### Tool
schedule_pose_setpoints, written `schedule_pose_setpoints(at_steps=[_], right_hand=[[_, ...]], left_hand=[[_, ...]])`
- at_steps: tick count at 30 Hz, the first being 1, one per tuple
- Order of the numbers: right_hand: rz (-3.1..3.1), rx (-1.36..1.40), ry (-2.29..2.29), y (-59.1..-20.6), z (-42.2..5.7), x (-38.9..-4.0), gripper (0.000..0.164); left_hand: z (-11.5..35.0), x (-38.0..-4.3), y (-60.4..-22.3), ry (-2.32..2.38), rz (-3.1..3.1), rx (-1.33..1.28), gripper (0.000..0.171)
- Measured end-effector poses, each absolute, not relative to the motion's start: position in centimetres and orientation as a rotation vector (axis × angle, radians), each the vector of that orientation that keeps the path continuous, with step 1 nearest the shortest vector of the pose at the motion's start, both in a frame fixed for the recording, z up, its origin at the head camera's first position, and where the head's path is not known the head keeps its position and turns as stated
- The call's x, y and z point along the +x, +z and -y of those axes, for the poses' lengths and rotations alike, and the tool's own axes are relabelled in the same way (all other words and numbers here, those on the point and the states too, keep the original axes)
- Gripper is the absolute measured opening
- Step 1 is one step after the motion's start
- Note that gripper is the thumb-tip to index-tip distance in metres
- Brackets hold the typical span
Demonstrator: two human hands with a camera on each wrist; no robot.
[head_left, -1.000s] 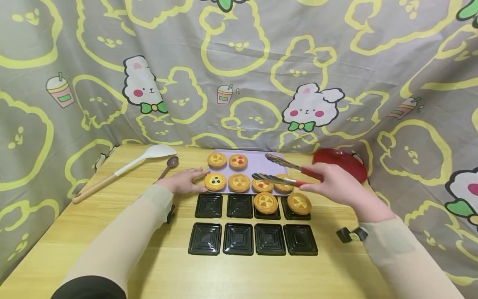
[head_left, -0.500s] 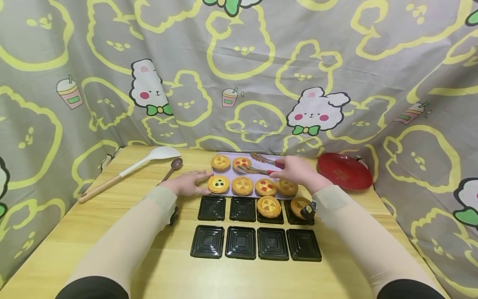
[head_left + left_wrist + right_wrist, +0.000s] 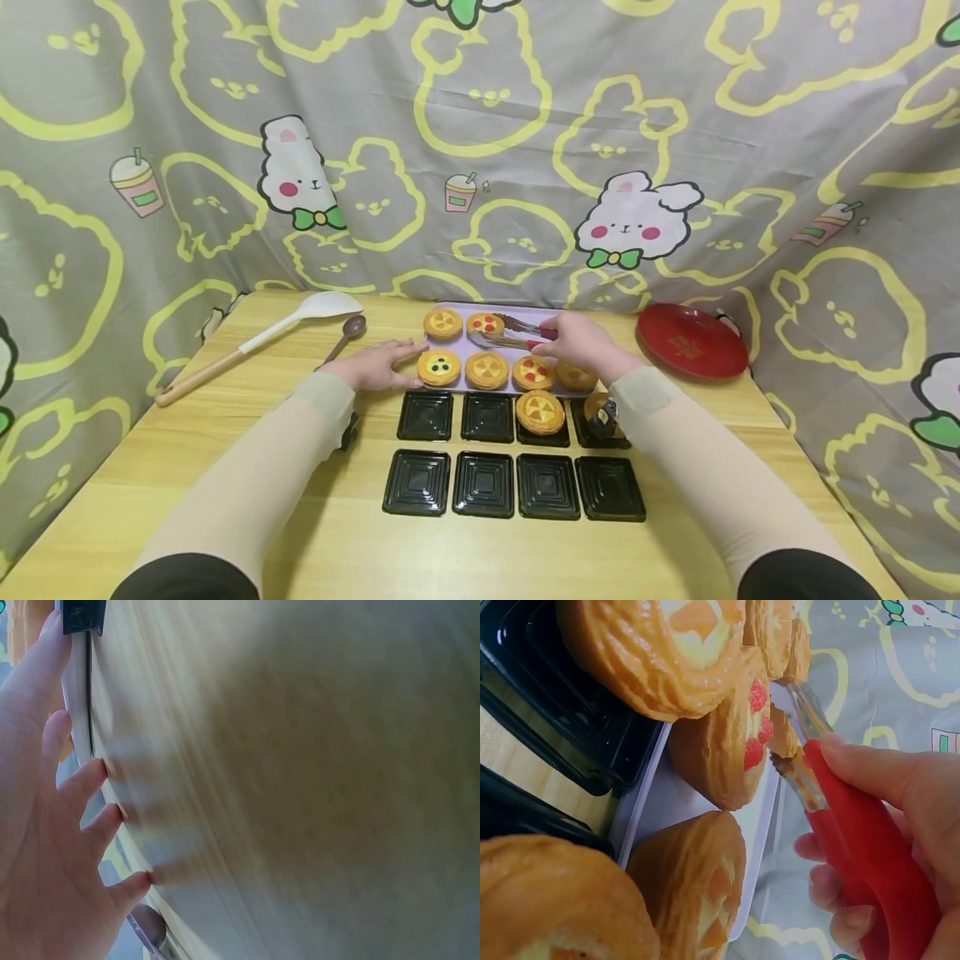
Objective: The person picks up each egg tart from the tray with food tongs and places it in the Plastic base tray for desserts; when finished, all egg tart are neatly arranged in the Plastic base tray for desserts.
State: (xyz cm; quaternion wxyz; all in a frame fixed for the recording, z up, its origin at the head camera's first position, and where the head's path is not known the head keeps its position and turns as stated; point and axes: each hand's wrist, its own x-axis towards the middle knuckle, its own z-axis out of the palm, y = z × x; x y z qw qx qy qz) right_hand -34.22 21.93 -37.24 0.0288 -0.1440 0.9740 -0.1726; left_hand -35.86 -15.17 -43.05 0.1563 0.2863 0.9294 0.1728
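Note:
My right hand (image 3: 581, 340) grips red-handled metal tongs (image 3: 870, 840) above the lavender tray (image 3: 462, 343). In the head view the tongs' tips overlap the back-row egg tart with red toppings (image 3: 486, 323), one tip on its near side and one on its far side. The fingers of my left hand (image 3: 375, 365) are spread at the tray's left edge, beside the tart with dark berries (image 3: 438, 367); in the left wrist view its fingertips (image 3: 96, 771) touch the wooden table. More tarts stand along the tray's front, including another red-topped one (image 3: 533, 372).
Two rows of black square plastic trays (image 3: 483, 485) lie before the lavender tray. Two in the nearer-to-tray row bear tarts (image 3: 540, 412), one partly hidden by my right wrist. A red plate (image 3: 692, 340) is at right; a white ladle (image 3: 300, 317) and brown spoon (image 3: 348, 332) at left.
My right hand has carried the tongs left and back, from over the front-right tarts to the red-topped tart behind. The tongs' arms have drawn slightly closer together. My left hand stays at the tray's edge.

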Motion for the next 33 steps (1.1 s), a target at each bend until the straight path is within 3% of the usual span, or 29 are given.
schedule_pose_setpoints(at_steps=[9,20,33], right_hand=[[-3.046,-0.511,-0.596,-35.3,-22.9,-31.9,0.055],[-2.990,-0.712,-0.682,-33.2,-24.4,-26.3,0.057],[-3.047,-0.810,-0.507,-34.3,-25.2,-20.5,0.057]], left_hand=[[15.7,-37.1,-44.5,0.530,-2.656,0.833,0.088],[15.3,-35.9,-43.1,0.516,-2.660,0.844,0.082],[15.3,-35.7,-42.7,0.536,-2.656,0.836,0.081]])
